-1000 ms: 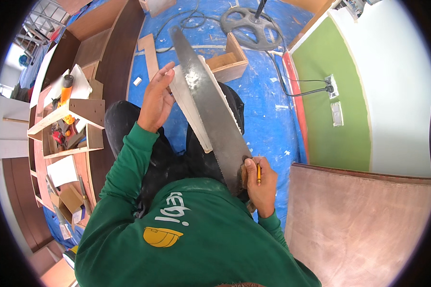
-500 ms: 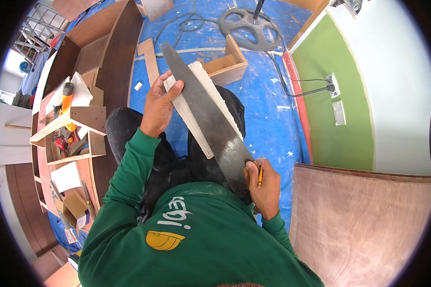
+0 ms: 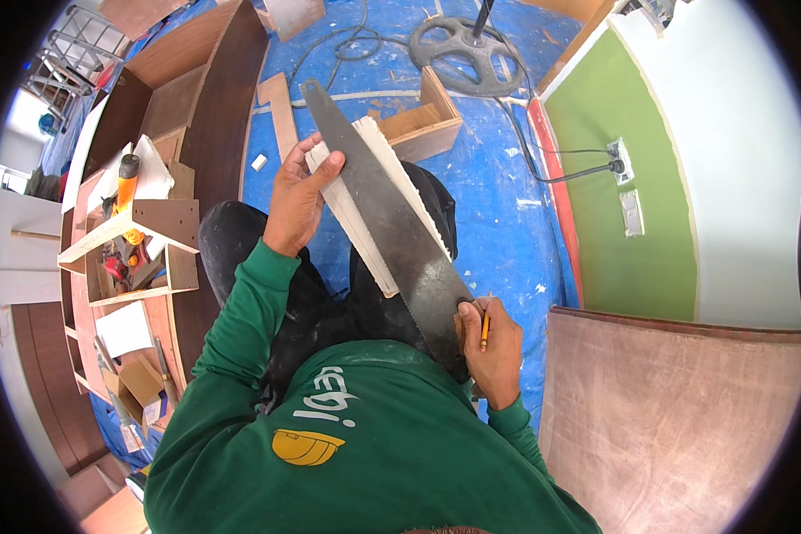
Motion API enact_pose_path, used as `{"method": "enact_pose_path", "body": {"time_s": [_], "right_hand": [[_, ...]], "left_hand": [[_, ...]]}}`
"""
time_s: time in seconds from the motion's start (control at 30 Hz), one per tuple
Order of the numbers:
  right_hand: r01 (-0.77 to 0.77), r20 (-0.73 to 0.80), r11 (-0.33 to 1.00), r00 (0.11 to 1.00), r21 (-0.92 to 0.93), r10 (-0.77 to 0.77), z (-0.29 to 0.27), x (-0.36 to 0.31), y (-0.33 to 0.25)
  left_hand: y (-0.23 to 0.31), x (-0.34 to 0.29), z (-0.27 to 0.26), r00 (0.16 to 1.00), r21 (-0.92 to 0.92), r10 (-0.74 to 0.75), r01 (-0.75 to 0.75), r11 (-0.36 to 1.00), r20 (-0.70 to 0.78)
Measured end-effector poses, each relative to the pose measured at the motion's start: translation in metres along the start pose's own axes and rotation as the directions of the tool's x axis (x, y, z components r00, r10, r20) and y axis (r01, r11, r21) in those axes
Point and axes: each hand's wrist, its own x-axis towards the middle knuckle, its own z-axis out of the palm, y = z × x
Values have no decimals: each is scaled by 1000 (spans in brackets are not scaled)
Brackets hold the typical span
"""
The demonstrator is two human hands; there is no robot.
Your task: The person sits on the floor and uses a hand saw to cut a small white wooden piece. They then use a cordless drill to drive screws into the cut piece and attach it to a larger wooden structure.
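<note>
Handsaw (image 3: 384,205) | slants forward-left from gripping right hand (image 3: 492,349) | left hand (image 3: 297,200) pinches white board (image 3: 356,228) beneath

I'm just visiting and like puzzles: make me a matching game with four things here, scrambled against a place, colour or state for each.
Things
1. Handsaw
2. Pencil
3. Pale board
4. Thick black cable

Descriptions
A. Held by the left hand
B. Plugged in at the green wall
C. Grey, with teeth along one edge
D. Yellow, among the fingers of the right hand

Right pairs: 1-C, 2-D, 3-A, 4-B
</note>
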Motion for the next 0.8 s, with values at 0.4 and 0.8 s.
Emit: {"method": "enact_pose_path", "body": {"time_s": [0.4, 0.8], "right_hand": [[-12, 23, 998, 1000, 66, 11, 2, 3, -1], [-30, -1, 998, 1000, 54, 31, 5, -3, 2]], "left_hand": [[-1, 0, -3, 1000, 9, 4, -5, 1000, 19], [-1, 2, 6, 999, 64, 29, -27, 998, -30]]}}
